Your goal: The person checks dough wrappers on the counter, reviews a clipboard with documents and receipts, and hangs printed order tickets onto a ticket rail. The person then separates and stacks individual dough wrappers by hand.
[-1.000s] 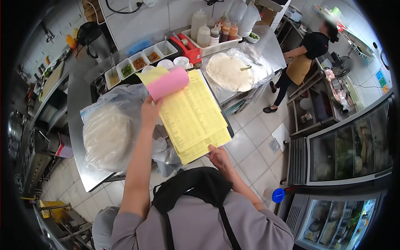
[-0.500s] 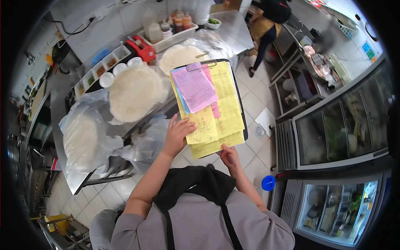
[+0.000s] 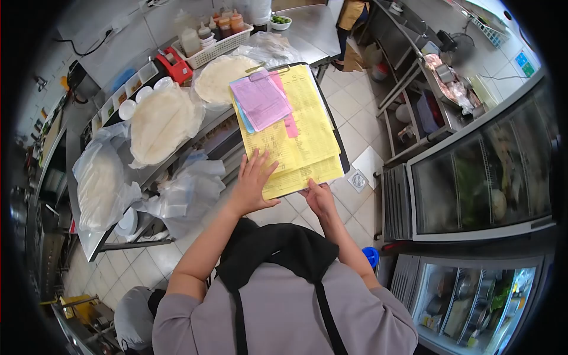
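A black clipboard is held out in front of my body. Several yellow sheets with printed and handwritten lines lie on it. Clipped over their upper left are a pink-purple slip and a blue slip, with a brighter pink strip beside them. My left hand rests with fingers spread on the lower left of the yellow sheets. At the bottom edge, my right hand grips the clipboard, thumb on top and the other fingers mostly hidden underneath.
On the steel counter at left lie round flat dough sheets, a plastic-wrapped stack and a basket of sauce bottles. Glass-door fridges stand at right. Another person is at the back. A floor drain is ahead.
The view has shifted, so the counter sits further left. My left hand has slid down the yellow sheets with its fingers spread wider. The person at the back is now mostly out of frame.
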Motion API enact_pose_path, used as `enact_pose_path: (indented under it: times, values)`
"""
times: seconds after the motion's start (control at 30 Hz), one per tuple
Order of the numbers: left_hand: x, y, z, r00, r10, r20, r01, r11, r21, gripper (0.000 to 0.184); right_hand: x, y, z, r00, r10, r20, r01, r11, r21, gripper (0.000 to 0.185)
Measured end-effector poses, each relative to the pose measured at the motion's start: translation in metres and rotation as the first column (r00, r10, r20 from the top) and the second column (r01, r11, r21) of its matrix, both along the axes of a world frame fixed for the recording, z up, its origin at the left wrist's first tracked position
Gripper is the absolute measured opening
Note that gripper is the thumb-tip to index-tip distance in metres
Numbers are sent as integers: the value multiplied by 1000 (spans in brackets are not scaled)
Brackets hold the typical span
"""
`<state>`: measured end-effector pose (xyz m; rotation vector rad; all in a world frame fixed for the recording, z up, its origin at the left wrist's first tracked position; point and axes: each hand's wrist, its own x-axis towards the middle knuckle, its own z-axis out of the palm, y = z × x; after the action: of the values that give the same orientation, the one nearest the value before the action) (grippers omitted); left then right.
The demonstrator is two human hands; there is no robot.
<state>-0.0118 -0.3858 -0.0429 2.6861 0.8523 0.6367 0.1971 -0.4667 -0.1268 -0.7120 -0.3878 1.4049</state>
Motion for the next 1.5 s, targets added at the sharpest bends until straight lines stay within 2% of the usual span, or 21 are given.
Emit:
enact_pose_path:
  times: [0.1,0.2,0.27,0.4,0.6,0.77,0.9,0.97,1.07,1.17,1.23,1.3,1.37,1.43,1.5]
  values:
    - [-12,8,9,998,56,-17,-56,998,-18,78,-9,30,6,996,85,-26,-84,995,47,29]
    - [-29,21,4,993,92,76,-88,994,-59,67,-22,61,12,984,180,-6,-179,980,89,28]
    - [-44,26,7,988,143,62,-143,990,-6,61,-33,81,15,967,254,-9,-252,961,112,27]
    - [-72,45,8,973,225,57,-225,974,1,54,-59,126,11,953,298,-57,-291,951,106,23]
    - [-98,81,13,968,237,78,-230,969,-85,38,-73,186,2,939,332,-89,-331,943,26,21]
    - [-108,114,0,985,165,43,-160,983,-94,29,-81,211,-14,934,332,-134,-328,943,46,23]
    - [-116,137,-5,999,48,15,-46,989,-139,23,-83,218,-14,955,276,-112,-283,957,-59,23]
    - [-118,145,-7,1000,31,2,-30,974,-223,20,-80,217,-16,954,287,-92,-294,953,-72,24]
    - [-115,150,-4,998,33,50,-12,928,-372,15,-58,222,-37,881,467,-77,-467,884,12,25]
    - [-114,160,6,985,145,95,-73,842,-535,14,-42,220,1,835,549,-34,-550,834,-50,29]
    - [-113,167,14,944,290,156,-128,760,-637,14,-21,223,34,646,700,305,-652,714,-256,31]
    - [-113,178,33,847,474,240,-169,668,-725,13,6,232,58,294,728,619,-638,632,-440,31]
    - [-110,189,62,662,661,353,-222,623,-750,11,31,246,75,168,665,728,-613,648,-451,29]
    - [-100,199,98,524,644,558,-246,741,-624,12,42,261,99,214,577,788,-618,705,-348,25]
    - [-94,209,119,491,580,650,-292,813,-504,14,39,273,117,97,390,916,-598,758,-260,21]
